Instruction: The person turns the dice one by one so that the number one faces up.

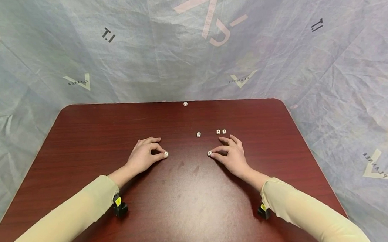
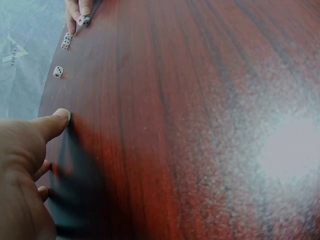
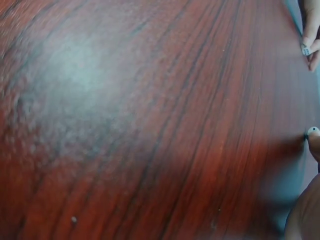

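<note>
Dice point(image 1: 166, 154), two held, centre frame: left hand point(image 1: 143, 156) pinches one, right hand point(image 1: 233, 158) another (dainty grips, I'd guess, given their smallness).

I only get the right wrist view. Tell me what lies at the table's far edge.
Observer: The head view shows one loose die by the far edge of the table.
Operator: Now report what lies just past the right hand.
Observer: Two dice side by side, an inner die and an outer die.
Operator: Cover the middle as well.
Observer: A lone die lies there, farther forward than the left-hand die and the right-hand die.
</note>
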The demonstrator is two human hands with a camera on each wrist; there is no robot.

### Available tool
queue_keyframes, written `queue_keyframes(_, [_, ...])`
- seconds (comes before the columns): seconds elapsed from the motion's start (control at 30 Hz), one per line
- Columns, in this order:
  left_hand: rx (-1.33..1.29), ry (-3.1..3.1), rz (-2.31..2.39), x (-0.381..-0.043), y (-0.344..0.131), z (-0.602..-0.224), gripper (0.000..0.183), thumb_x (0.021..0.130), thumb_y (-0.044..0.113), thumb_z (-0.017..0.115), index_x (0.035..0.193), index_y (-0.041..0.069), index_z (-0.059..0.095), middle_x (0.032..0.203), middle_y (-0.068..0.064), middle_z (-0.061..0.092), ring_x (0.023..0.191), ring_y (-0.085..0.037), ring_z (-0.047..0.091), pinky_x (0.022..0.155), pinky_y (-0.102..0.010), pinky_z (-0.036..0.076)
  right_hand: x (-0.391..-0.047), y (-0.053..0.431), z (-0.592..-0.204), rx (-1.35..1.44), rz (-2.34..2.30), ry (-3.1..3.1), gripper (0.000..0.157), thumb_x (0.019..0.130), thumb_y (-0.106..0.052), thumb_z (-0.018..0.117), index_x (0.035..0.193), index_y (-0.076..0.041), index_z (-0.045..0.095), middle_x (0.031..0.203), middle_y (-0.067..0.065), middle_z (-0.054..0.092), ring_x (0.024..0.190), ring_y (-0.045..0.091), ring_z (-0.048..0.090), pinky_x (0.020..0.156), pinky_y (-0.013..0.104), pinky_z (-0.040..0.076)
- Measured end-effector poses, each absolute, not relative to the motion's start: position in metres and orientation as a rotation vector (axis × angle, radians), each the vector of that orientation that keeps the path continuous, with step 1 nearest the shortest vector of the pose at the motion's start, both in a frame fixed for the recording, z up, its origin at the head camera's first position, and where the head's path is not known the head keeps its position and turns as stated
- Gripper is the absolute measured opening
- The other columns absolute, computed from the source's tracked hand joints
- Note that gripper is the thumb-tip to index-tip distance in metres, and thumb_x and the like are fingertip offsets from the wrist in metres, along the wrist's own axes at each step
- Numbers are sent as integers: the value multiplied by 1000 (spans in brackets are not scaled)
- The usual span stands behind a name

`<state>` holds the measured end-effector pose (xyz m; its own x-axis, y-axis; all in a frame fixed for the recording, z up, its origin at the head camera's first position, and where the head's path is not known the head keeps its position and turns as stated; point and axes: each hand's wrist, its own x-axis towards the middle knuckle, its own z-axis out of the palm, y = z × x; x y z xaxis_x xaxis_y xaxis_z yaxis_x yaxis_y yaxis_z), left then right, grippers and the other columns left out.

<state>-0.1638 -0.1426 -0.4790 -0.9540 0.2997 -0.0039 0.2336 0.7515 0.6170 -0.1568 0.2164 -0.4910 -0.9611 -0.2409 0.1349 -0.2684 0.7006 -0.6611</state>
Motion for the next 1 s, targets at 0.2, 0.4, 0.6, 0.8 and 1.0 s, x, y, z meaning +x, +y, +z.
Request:
queue_keyframes(0.2, [437,2840,982,-163,-142,-478,10,91,36,80,95,28,82,150,-9,54,148,-37,33,122,-62,8,-157,219,-493,450,1112,-2854,13,85,-30,86,97,-26,83,149,14,53,149,44,19,118,64,11])
queue_keyframes(0.4, [439,2845,982,-164,-142,-478,9,90,35,81,95,28,82,150,-9,53,148,-37,33,122,-63,8,-156,221,-495,448,1092,-2858,12,86,-30,85,98,-26,83,149,12,53,149,42,19,118,63,12])
queue_keyframes(0.6, [431,2844,979,-164,-142,-479,10,91,37,80,95,28,82,151,-8,53,148,-36,33,122,-62,7,-157,223,-497,452,1079,-2863,14,86,-31,85,99,-27,83,149,11,53,150,42,19,118,64,13])
queue_keyframes(0.8, [428,2847,974,-163,-142,-479,10,91,36,80,96,28,82,150,-8,53,148,-36,33,122,-62,8,-157,223,-495,466,1072,-2861,19,84,-32,87,102,-26,82,148,11,54,149,41,21,118,64,14])
queue_keyframes(1.0, [433,2854,967,-164,-142,-479,11,91,37,80,96,27,82,150,-8,54,148,-36,34,122,-62,9,-158,221,-494,470,1064,-2866,18,84,-31,87,101,-26,82,147,10,55,149,41,23,118,63,15])
